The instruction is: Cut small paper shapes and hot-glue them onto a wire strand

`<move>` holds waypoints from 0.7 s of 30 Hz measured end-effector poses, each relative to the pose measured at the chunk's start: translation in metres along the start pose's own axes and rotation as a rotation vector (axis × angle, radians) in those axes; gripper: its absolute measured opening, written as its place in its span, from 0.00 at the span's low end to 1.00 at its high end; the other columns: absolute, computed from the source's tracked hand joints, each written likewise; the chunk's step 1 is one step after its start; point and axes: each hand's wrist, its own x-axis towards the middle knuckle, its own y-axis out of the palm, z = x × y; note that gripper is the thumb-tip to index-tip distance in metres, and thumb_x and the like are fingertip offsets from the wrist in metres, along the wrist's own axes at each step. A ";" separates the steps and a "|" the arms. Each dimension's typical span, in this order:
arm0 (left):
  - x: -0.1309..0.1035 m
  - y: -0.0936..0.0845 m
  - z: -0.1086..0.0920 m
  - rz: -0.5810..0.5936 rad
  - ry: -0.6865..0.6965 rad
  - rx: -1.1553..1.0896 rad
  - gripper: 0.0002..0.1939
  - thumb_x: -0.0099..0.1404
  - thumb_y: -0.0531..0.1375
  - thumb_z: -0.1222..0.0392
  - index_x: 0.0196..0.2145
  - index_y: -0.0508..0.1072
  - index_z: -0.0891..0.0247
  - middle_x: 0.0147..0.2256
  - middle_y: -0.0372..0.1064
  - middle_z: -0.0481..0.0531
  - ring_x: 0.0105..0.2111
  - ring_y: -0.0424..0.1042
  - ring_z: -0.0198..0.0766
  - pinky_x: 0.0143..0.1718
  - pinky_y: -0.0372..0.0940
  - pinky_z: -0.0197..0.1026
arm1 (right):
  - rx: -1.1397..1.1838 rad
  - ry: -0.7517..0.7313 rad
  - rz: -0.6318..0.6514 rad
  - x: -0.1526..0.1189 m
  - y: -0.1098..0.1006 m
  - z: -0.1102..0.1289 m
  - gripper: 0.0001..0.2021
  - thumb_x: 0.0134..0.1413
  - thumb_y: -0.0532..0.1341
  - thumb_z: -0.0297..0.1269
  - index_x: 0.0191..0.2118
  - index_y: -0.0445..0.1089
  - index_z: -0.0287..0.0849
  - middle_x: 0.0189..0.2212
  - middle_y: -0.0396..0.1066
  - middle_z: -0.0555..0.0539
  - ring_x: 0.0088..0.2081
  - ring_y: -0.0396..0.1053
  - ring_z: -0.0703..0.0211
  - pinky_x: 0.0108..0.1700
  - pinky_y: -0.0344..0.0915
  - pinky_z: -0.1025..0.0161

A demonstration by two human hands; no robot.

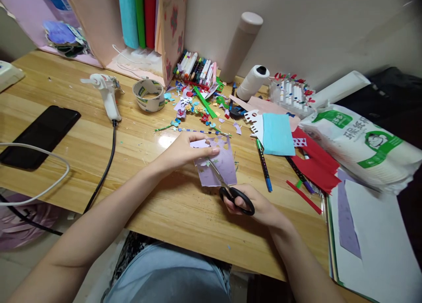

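A sheet of purple paper (pixel 224 169) with ragged cut-outs along its far edge is held above the wooden table. My left hand (pixel 187 149) is closed on its upper left part, thumb on top. In my right hand (pixel 244 202) are black-handled scissors (pixel 240 200), with fingers through the loops. The blades point up and left and lie against the paper near my left thumb. Just beyond the paper, colourful paper scraps (pixel 204 112) and small paper flowers are strewn about.
Left of my arms are a white glue gun (pixel 107 94) with a black cord, a tape roll (pixel 148 96) and a phone (pixel 39 136). To the right lie a blue paper square (pixel 279 135), a marker (pixel 264 167), red paper (pixel 316 162) and a plastic pack of paper cups (pixel 365 140).
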 end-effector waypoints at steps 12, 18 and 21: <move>-0.002 -0.015 -0.004 0.409 -0.063 0.362 0.14 0.52 0.62 0.52 0.20 0.70 0.66 0.19 0.60 0.45 0.19 0.58 0.29 0.19 0.49 0.32 | -0.053 0.208 0.199 -0.005 -0.006 0.001 0.27 0.43 0.60 0.61 0.20 0.57 0.38 0.16 0.53 0.55 0.20 0.47 0.70 0.21 0.44 0.69; 0.000 -0.009 -0.001 0.204 -0.007 0.192 0.16 0.55 0.60 0.49 0.29 0.73 0.67 0.27 0.67 0.49 0.26 0.64 0.33 0.25 0.56 0.33 | -0.057 0.142 0.064 -0.007 -0.012 0.004 0.29 0.43 0.58 0.65 0.21 0.56 0.39 0.17 0.54 0.54 0.20 0.48 0.69 0.21 0.44 0.68; 0.003 -0.003 0.002 0.067 0.035 0.100 0.16 0.55 0.60 0.49 0.31 0.72 0.67 0.28 0.67 0.50 0.27 0.64 0.33 0.28 0.57 0.33 | -0.048 0.061 0.019 -0.008 -0.013 0.006 0.29 0.46 0.55 0.65 0.24 0.57 0.39 0.19 0.56 0.52 0.21 0.51 0.67 0.23 0.48 0.67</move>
